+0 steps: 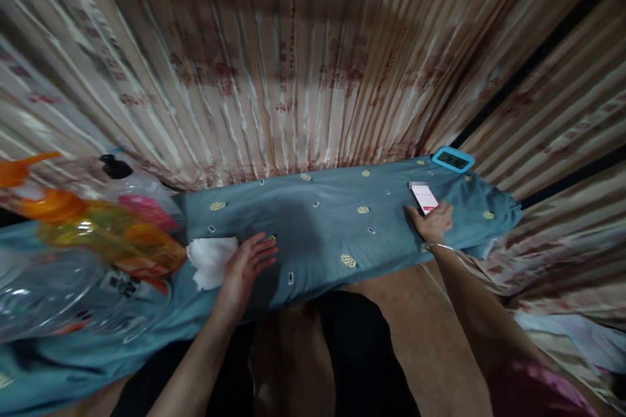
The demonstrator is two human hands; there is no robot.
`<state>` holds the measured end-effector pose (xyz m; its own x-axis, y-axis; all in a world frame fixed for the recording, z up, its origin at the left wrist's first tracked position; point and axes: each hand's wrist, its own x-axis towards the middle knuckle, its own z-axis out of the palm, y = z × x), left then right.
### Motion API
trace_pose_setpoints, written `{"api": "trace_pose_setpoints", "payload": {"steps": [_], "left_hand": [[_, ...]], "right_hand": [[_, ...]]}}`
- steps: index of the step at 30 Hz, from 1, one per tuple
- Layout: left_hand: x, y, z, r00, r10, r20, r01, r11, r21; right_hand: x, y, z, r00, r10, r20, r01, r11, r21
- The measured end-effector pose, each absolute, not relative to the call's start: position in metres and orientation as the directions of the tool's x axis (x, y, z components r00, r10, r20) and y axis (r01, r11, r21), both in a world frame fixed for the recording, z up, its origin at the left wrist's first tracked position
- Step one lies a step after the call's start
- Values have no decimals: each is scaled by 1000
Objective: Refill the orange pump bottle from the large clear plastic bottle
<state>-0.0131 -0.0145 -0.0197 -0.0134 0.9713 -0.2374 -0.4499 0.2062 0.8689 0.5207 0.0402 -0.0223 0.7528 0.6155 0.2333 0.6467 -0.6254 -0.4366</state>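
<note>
At the right of the blue patterned cloth (332, 234), my right hand (434, 223) is closed round the near end of a smartphone (424, 197). Its thumb is on the left side, its fingers on the right. The phone's lit screen is white with a red patch low down, and my hand hides the bottom end. To the left, my left hand (247, 265) is held over the cloth with its fingers stretched out and nothing in them. Beside its wrist lies a crumpled white tissue (211, 262), partly behind the hand.
A blue-framed digital clock (453, 159) stands at the far right. On the left are an orange pump bottle (102, 228), a clear bottle with a black pump (141, 195) and a large clear plastic bottle (53, 293). A patterned curtain (293, 65) hangs behind.
</note>
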Motion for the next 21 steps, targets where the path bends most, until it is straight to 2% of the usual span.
{"api": "trace_pose_setpoints", "payload": {"steps": [4,6,8,10,12,16,18,21], "left_hand": [[-7,-23,-17,-4,985,-175,-400,159,903],[-6,-28,-14,-35,991,-131,-349,111,930],[-7,-35,-10,-77,993,-86,-298,59,953],[-11,-46,-7,-132,991,-34,-243,1,970],[-18,-61,-7,-208,978,20,-173,-57,983],[-39,-100,-11,-353,931,92,-51,-117,992],[-51,-119,-11,-422,898,122,-9,-139,990],[-73,-141,-4,-520,836,174,37,-182,983]], "right_hand": [[441,48,-25,492,846,206,786,-329,-523],[376,59,-20,192,970,149,818,-75,-570],[300,71,-15,-196,979,56,732,184,-656],[224,82,-12,-438,899,18,629,321,-708],[155,86,-11,-541,840,42,568,402,-718],[71,63,-6,-683,730,20,557,539,-632],[63,42,-2,-726,687,-30,563,570,-598],[88,16,2,-696,714,-75,629,555,-544]]}}
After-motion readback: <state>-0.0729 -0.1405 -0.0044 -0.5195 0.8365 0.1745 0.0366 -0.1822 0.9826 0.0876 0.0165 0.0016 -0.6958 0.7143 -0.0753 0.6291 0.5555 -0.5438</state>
